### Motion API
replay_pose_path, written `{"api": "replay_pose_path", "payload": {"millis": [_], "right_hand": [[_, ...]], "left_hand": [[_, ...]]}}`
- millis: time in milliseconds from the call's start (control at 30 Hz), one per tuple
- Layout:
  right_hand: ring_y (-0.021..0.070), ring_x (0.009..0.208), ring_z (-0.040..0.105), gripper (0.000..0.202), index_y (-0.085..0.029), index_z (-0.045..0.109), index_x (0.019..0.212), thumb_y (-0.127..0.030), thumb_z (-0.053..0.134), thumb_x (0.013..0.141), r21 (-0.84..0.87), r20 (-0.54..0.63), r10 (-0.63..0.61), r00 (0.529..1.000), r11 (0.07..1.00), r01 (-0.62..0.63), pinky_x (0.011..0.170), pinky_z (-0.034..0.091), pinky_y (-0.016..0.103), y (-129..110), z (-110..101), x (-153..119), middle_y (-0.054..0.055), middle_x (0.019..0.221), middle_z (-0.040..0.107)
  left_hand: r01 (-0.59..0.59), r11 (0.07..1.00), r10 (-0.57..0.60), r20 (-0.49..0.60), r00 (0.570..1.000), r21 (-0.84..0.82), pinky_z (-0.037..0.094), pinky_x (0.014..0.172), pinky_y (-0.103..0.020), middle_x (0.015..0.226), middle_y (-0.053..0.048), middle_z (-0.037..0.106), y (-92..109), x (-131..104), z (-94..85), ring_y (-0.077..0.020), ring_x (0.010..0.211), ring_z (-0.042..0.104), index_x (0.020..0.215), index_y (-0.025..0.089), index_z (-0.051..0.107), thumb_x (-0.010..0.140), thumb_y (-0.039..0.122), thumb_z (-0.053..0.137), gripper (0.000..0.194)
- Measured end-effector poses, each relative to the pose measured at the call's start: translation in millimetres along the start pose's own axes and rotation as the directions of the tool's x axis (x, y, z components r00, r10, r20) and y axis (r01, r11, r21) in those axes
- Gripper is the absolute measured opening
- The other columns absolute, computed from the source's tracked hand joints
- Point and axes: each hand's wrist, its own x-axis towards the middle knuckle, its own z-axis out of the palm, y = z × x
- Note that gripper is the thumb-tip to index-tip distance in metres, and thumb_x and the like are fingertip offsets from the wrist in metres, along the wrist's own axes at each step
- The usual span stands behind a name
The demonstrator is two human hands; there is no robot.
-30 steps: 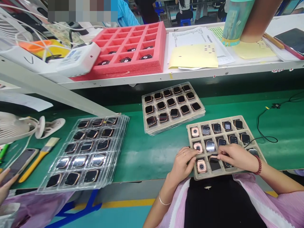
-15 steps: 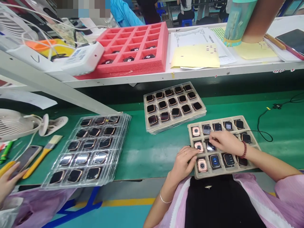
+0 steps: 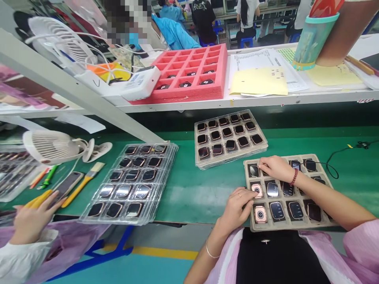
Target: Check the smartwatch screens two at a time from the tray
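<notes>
A beige tray (image 3: 268,225) in front of me holds smartwatch bodies in rows of pockets. My left hand (image 3: 238,204) rests at its left edge, thumb apart and fingertips touching a smartwatch lying pink back up (image 3: 257,190). Below that lies another smartwatch with its pink back up (image 3: 260,215). My right hand (image 3: 278,167) reaches over the back row, its fingers closed at the right edge of the back-left smartwatch (image 3: 254,170), which lies dark screen up. Several screens in the tray are lit. A black cable (image 3: 325,163) runs behind my right hand; its end is hidden.
Stacked trays of dark-screened watches stand at centre (image 3: 226,138) and left (image 3: 124,193). A shelf (image 3: 254,98) above carries a red foam tray (image 3: 189,88) and papers. Left are a brush (image 3: 84,185), a fan (image 3: 49,146) and another person's hand (image 3: 32,221) near a phone.
My right hand has moved from the middle row to the back-left pocket. The watch there, earlier pink back up, now lies screen up. My left hand stays at the same watch. The view has shifted.
</notes>
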Motion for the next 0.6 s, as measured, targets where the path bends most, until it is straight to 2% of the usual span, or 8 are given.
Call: {"api": "replay_pose_path", "payload": {"millis": [167,433,600], "right_hand": [[0.0164,0.063,0.060,0.024,-0.020,0.065,0.082,-0.027,0.044,0.090,0.016,0.023,0.031,0.999,0.999,-0.032,0.053,0.030,0.023,7.6,2.7,3.8,0.001,0.067,0.068],[0.0145,0.057,0.058,0.031,-0.021,0.060,0.073,-0.040,0.043,0.091,0.021,0.021,0.048,0.999,0.999,-0.048,0.050,0.028,0.022,4.7,2.1,6.4,-0.002,0.060,0.064],[0.0185,0.072,0.059,0.022,-0.018,0.057,0.083,-0.027,0.039,0.093,-0.041,-0.066,0.027,0.997,0.999,-0.029,0.059,0.033,0.025,-7.7,2.2,2.0,0.005,0.079,0.066]], "left_hand": [[-0.002,1.000,0.001,0.005,1.000,0.018,0.047,0.088,-0.041,0.100,-0.009,0.068,0.1,0.1,-1.2,-0.0187,0.091,0.063,0.112,0.019,0.058,0.085,0.013,0.047,0.030],[0.019,1.000,-0.019,0.009,1.000,-0.005,0.047,0.089,-0.040,0.099,-0.008,0.068,1.1,-0.1,-2.0,-0.0186,0.091,0.063,0.111,0.019,0.059,0.085,0.012,0.047,0.030],[0.020,1.000,-0.021,-0.003,1.000,-0.022,0.047,0.088,-0.040,0.098,-0.008,0.068,2.8,0.9,-3.1,-0.0185,0.090,0.063,0.110,0.019,0.059,0.084,0.011,0.048,0.029]]}}
